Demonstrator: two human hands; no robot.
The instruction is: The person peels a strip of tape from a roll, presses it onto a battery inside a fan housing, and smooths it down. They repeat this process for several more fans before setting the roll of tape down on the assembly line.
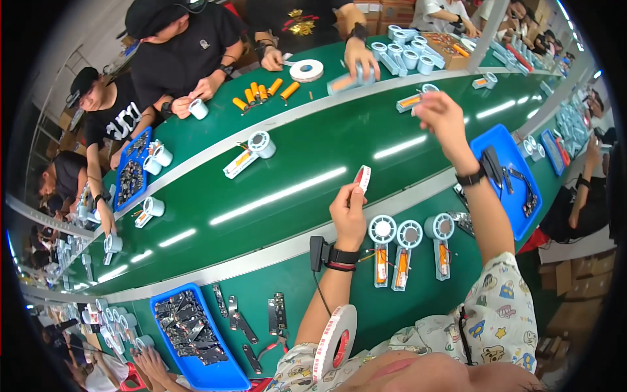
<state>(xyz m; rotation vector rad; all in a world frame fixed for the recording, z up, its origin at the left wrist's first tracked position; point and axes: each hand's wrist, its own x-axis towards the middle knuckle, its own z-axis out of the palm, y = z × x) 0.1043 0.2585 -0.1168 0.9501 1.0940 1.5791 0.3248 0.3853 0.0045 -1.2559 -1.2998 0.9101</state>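
Note:
My left hand (347, 215) is raised over the belt's near edge, its fingers pinched on a short curved strip of white-and-red label tape (364, 176). My right hand (445, 123) reaches out over the green belt, fingers curled together; whatever is between the fingertips is too small to make out. Just beyond it lies a fan body with an orange battery (409, 102). On the table between my forearms lie three light-blue handheld fan bodies (409, 236), round heads away from me, orange batteries showing in their handles. A large roll of white-and-red label tape (336, 344) stands beside my left forearm.
A blue tray of black circuit boards (189, 326) sits at my left, loose boards (277, 313) beside it. Another blue tray (503, 150) is at my right. Fan bodies (261, 145) lie along the conveyor belt (307, 176). Co-workers handle parts across it.

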